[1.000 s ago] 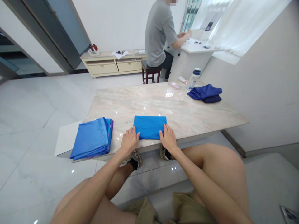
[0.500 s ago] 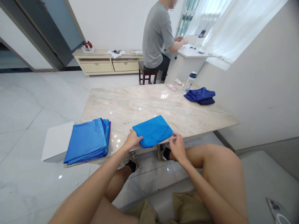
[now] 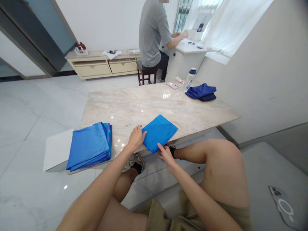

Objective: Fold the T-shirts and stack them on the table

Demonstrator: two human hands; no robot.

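A bright blue folded cloth (image 3: 160,131) lies at the near edge of the marble table (image 3: 115,104), one corner pointing away from me. My left hand (image 3: 136,138) grips its left edge, the thumb on top. At the near corner, which overhangs the table edge, my right hand (image 3: 167,157) pinches the cloth with its thumb above and fingers partly hidden below. To the left sits a neat stack of folded blue cloths (image 3: 88,146), with some purple showing at its right side.
A white box (image 3: 57,149) stands beside the stack. Farther back on the table are a crumpled navy cloth (image 3: 202,92), a clear bottle (image 3: 189,80) and a pink phone (image 3: 172,85). Another phone (image 3: 281,205) lies on the seat at right. A person (image 3: 154,35) sits at a white desk (image 3: 194,48).
The blue cloth has been turned on the table, its near corner now toward me. My right hand has moved left from the right corner to the near corner. The view has shifted slightly.
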